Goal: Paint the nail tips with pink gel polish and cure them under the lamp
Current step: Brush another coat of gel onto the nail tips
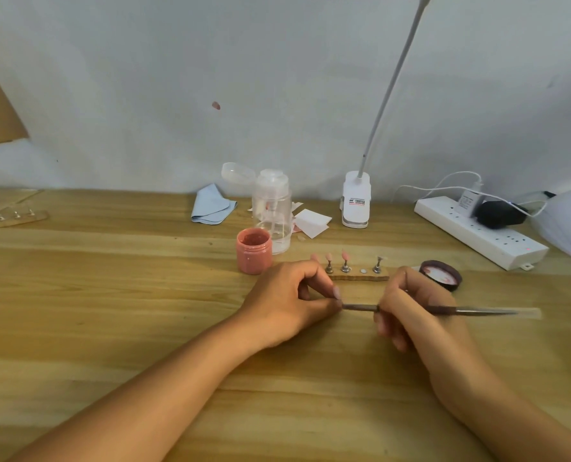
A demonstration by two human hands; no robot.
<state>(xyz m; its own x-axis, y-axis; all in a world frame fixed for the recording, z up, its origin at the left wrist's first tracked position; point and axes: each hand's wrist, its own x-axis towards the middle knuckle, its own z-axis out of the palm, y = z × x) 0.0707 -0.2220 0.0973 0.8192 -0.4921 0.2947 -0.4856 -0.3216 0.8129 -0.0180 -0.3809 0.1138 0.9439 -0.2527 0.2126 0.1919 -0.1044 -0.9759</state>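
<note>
While the right hand (407,305) grips the brush (460,310) low in the middle of the frame, its working end runs straight into the left hand (287,301). That hand's thumb and forefinger are pinched together, on what I cannot tell. Just above, pink nail tips (345,255) stand on the wooden holder (360,278), with the open pink jar (254,251) at its left end and the lid (442,276) at its right.

Pink polish jar (254,251), pale-blue cloth (211,205), white power strip (480,232), wood-grain tan table (110,295).
</note>
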